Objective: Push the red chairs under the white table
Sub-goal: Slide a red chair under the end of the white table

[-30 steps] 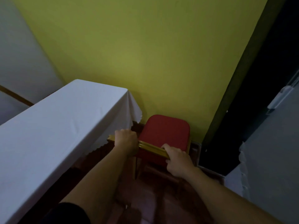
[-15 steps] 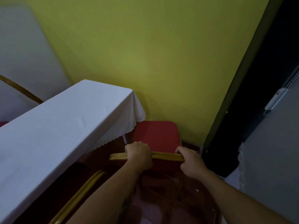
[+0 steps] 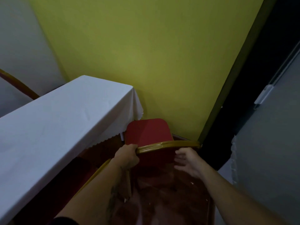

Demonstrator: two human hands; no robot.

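Dim reddish floor (image 3: 162,200) lies nearest you, with your two bare forearms reaching forward over it. Your left hand (image 3: 127,155) has its grip closed around the left end of the gold curved metal top rail (image 3: 164,145) of the red padded chair (image 3: 147,133). Your right hand (image 3: 186,159), which clasped that rail half a second ago, has let go; its grip now hangs open, fingers spread, just below the rail and holding nothing. The chair has turned, its seat corner now beside the hanging cloth of the white-draped tabletop (image 3: 56,120). Beyond stands a yellow-green wall (image 3: 146,62). The chair seems not yet tucked under.
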